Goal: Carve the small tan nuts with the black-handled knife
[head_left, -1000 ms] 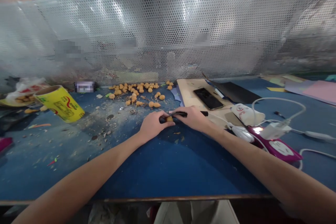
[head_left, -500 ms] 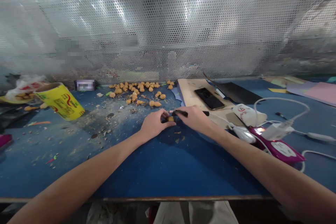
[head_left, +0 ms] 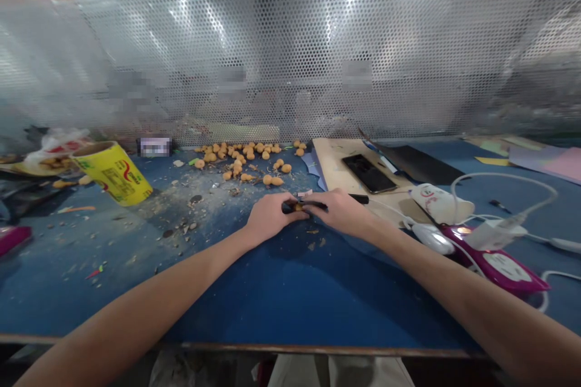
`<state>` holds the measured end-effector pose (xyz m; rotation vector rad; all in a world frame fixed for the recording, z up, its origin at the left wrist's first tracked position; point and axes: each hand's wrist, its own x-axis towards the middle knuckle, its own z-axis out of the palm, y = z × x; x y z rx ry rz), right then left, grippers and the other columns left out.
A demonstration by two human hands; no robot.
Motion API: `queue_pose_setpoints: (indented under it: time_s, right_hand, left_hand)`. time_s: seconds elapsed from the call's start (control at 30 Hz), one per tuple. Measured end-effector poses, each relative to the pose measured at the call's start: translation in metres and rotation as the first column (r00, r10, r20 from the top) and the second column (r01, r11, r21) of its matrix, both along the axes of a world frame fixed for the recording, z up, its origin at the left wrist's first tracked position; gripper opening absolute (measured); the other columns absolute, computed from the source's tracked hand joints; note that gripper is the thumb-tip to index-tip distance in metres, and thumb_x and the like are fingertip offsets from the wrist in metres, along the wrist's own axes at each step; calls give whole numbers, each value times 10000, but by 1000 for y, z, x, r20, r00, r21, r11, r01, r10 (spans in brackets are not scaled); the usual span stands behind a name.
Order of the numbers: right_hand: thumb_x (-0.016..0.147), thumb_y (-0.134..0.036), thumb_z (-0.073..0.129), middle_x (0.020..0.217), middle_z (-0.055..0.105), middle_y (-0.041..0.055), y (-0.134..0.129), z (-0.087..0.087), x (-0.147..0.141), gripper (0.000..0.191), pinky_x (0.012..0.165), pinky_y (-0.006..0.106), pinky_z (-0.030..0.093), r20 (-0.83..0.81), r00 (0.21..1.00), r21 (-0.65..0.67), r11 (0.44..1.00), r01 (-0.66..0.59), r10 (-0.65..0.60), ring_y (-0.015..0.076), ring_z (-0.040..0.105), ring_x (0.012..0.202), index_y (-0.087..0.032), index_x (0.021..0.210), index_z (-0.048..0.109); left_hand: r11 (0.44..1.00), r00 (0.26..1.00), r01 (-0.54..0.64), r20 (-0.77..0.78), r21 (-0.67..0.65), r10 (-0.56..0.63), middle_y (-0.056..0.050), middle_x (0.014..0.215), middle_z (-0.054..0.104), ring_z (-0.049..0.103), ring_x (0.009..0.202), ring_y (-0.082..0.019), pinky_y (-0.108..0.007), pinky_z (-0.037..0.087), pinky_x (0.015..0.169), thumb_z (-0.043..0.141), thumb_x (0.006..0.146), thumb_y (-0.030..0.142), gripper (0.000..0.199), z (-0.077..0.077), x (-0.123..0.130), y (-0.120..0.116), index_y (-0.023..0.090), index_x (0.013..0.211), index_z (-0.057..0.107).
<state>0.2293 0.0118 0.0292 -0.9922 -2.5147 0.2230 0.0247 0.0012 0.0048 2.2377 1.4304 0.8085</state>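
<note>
Near the middle of the blue table, my left hand (head_left: 269, 216) pinches a small tan gourd (head_left: 298, 207), mostly hidden by the fingers. My right hand (head_left: 341, 210) is wrapped round a black-handled tool (head_left: 360, 199), whose front part reaches toward the gourd. The fingertips of both hands are close together around it. Whether the tool touches the gourd cannot be made out. Behind my hands lies a loose group of small tan gourds (head_left: 249, 151). Light crumbs (head_left: 313, 245) lie on the table just in front of my fingers.
A yellow tube (head_left: 118, 175) stands tilted at the left. At the right are a phone (head_left: 368, 173) on a board (head_left: 329, 154), a white cup (head_left: 440, 202), and a magenta power strip (head_left: 503, 269) with white cables. A perforated metal screen (head_left: 290, 60) rises behind the table (head_left: 290, 302).
My fingers have closed in further around the small gourd, and my right hand and the tool have shifted slightly. The whole view has moved a little, with the table's things appearing further right.
</note>
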Motion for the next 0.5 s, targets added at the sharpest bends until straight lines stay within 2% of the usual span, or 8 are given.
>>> queue_pose_setpoints:
  time_s: [0.17,0.23,0.3,0.37,0.43,0.5]
  right_hand:
    - [959,-241,446,989,744,42,3,-3,0,300,741,327,521,14,1000,31,1000,4,-4,210,698,809,-244,1167,662]
    - [964,-234,416,1046,734,51,2,-2,0,396,735,328,522,41,999,32,999,-5,4,214,697,818,-235,1344,530]
    - [964,-231,388,1056,728,88,-1,-1,2,538,726,337,521,66,998,45,999,-25,22,224,691,799,-175,1493,304]
    - [960,-237,370,993,731,138,-2,0,4,621,684,346,515,97,995,72,997,-40,33,229,673,710,-80,1526,170]
    - [953,-242,372,955,728,172,-3,0,6,613,640,346,499,119,992,97,994,-55,43,210,631,600,-39,1510,215]
    - [940,-229,385,1013,715,193,-3,-1,8,573,626,339,486,118,991,123,990,-70,55,178,590,541,-54,1480,311]
  left_hand:
    - [1000,999,-11,31,-3,11,-21,840,710,619,717,-195,-263,381,588,644,773,595,388,-1,0,0,236,903,713]
    - [1000,999,-14,30,-5,14,-15,825,710,618,704,-190,-263,386,587,650,776,576,360,-2,0,0,239,882,720]
    - [1000,1000,-12,15,-12,12,-12,825,714,620,703,-190,-265,393,589,649,779,568,346,-2,0,0,249,884,729]
    - [1000,1000,-12,0,-16,12,-15,862,721,630,732,-200,-270,405,604,639,783,570,351,-3,-1,1,262,920,737]
    - [1000,1000,-11,-9,-7,11,-24,915,724,638,780,-214,-280,422,634,636,782,575,366,-3,-1,2,267,949,739]
    - [1000,1000,-11,-22,6,11,-33,926,719,637,801,-222,-288,432,657,639,778,581,372,-4,0,2,258,933,741]
